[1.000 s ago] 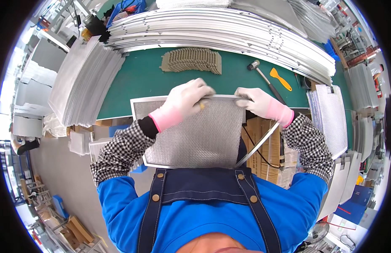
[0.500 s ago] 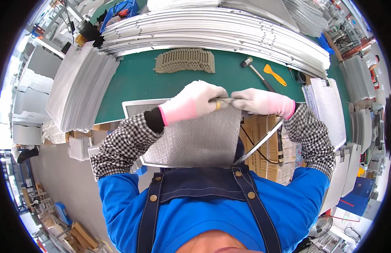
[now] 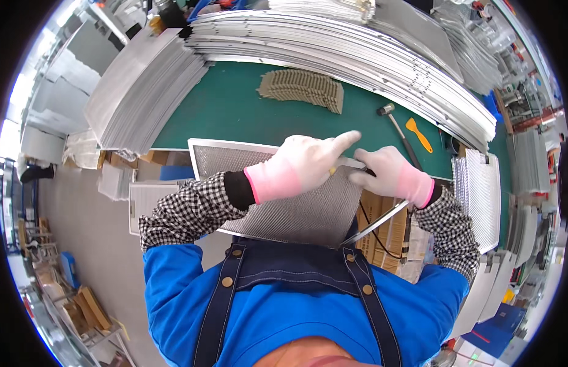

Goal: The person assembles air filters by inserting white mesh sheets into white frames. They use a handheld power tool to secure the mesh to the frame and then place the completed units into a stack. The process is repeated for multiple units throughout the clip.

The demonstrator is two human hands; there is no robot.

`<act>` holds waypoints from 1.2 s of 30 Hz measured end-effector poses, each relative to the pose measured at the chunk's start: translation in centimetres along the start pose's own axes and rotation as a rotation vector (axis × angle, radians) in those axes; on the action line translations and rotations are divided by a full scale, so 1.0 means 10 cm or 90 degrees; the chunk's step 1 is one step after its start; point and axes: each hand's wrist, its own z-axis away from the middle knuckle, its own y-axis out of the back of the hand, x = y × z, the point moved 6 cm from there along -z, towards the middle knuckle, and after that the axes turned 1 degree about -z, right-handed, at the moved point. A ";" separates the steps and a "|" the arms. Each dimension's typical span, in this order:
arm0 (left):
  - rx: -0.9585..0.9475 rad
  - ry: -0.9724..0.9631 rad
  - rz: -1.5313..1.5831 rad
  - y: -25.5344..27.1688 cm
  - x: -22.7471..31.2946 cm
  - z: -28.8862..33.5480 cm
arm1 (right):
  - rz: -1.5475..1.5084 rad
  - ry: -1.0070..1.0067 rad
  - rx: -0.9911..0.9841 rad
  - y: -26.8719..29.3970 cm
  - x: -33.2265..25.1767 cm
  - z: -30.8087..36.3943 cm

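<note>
A silvery mesh panel (image 3: 296, 211) in a light metal frame (image 3: 235, 145) slants between the bench edge and my apron. My left hand (image 3: 305, 162), in a white and pink glove, is closed at the panel's upper right corner with its index finger stretched out. Close by, my right hand (image 3: 385, 171), gloved alike, pinches a small dark piece at the end of the frame's far side; its kind is hidden by the fingers. The frame's right-hand strip (image 3: 379, 221) stands swung out from the mesh, running up beneath my right wrist.
On the green bench (image 3: 229, 116) lie a stack of beige corner-shaped pieces (image 3: 302, 88), a mallet (image 3: 399, 131) and an orange scraper (image 3: 418, 134). Long metal strips (image 3: 333, 46) pile up behind. Panel stacks stand left (image 3: 149, 92) and right (image 3: 477, 196). Cardboard boxes (image 3: 382, 235) sit below.
My hands have drawn slightly apart, and my left index finger now points outward. The view has shifted, so the bench appears turned and moved to the right.
</note>
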 end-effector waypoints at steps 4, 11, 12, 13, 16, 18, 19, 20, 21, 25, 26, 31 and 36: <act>-0.143 0.050 0.021 0.04 -0.10 0.01 | 0.064 0.028 0.027 0.00 0.09 -0.21; -0.144 0.216 0.139 -0.12 -1.30 0.34 | 0.406 0.374 0.203 -0.51 -1.40 -0.20; -0.136 0.243 0.158 -0.12 -1.39 0.39 | 0.344 0.517 0.152 -0.80 -1.43 -0.14; -0.138 0.248 0.147 -0.07 -1.41 0.44 | 0.274 0.663 0.101 -0.99 -1.48 -0.09; -0.135 0.287 0.124 0.03 -1.39 0.60 | 0.267 0.462 0.006 -1.13 -0.99 -0.51; -0.114 0.358 0.116 0.13 -1.40 0.74 | 0.286 0.380 0.071 -0.90 -0.92 -0.66; -0.089 0.366 0.102 0.21 -1.40 0.81 | 0.302 0.319 0.101 -0.65 -0.94 -0.71; -0.062 0.376 0.087 0.26 -1.40 0.95 | 0.290 0.327 0.178 -0.45 -0.93 -0.65; -0.018 0.379 0.060 0.41 -1.48 0.99 | 0.276 0.295 0.208 -0.27 -0.91 -0.65; 0.129 0.493 0.228 0.84 -1.66 1.57 | 0.097 0.318 0.332 0.17 -1.11 -0.55; 0.239 0.408 0.118 0.95 -1.83 1.81 | 0.082 0.340 0.347 0.20 -1.24 -0.54; 0.513 0.431 0.333 2.07 -1.77 2.21 | 0.063 0.367 0.488 0.40 -1.60 -0.92; 0.770 0.353 0.254 2.23 -1.69 2.43 | 0.192 0.529 0.472 0.22 -2.33 -1.06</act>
